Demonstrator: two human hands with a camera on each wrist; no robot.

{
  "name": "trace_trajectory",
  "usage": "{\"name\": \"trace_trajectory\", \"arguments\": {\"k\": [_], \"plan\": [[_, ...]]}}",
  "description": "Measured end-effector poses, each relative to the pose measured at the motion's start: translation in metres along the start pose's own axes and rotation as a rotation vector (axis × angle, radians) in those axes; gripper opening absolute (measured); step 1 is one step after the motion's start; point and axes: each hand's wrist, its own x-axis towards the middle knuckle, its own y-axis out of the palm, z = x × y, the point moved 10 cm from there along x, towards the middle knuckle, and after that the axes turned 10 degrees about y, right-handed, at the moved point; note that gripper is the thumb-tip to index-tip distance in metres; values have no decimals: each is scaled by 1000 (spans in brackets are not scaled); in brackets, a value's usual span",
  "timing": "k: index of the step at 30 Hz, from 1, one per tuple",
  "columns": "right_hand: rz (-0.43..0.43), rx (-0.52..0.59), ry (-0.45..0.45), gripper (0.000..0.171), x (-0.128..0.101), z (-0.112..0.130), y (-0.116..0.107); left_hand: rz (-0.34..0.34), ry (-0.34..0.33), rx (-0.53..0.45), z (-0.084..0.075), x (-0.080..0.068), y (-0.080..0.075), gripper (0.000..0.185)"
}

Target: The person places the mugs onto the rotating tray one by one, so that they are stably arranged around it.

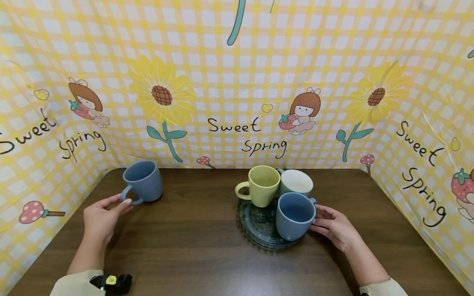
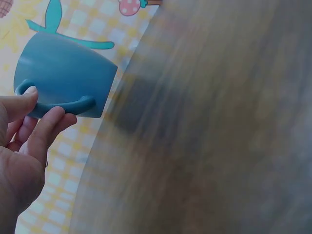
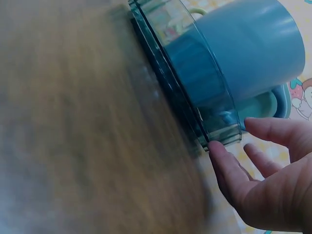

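Observation:
At the left, my left hand (image 1: 101, 218) pinches the handle of a blue mug (image 1: 149, 185) between thumb and fingers; the mug stays upright, its base close over the table in the left wrist view. My right hand (image 1: 335, 224) has its fingers extended at the right side of a see-through round tray (image 1: 255, 234), fingertips right at the rim in the right wrist view. On that tray, a second blue mug (image 1: 292, 224) stands at the front right, its handle toward the hand. Behind it are a yellow-green mug (image 1: 261, 191) and a white-lined mug (image 1: 296, 185), partly hidden.
Everything is on a dark wood table (image 1: 185, 246). A yellow checked cloth (image 1: 222, 82) with flower and strawberry prints rises behind its back edge and along both sides. Bare wood lies between the left mug and the tray.

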Motion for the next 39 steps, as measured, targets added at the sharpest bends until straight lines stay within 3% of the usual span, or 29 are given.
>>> {"name": "trace_trajectory", "arguments": {"k": [5, 12, 19, 27, 39], "plan": [[35, -12, 4, 53, 4, 2, 0, 23, 11, -16, -4, -5, 6, 22], [61, 8, 2, 33, 7, 1, -2, 42, 18, -14, -7, -12, 14, 21], [86, 30, -1, 36, 8, 0, 1, 62, 31, -20, -8, -18, 22, 20], [53, 59, 0, 36, 3, -3, 2, 78, 66, -11, -9, -25, 35, 20], [25, 74, -11, 36, -2, -3, 6, 112, 64, 32, -10, -32, 47, 17]]}}
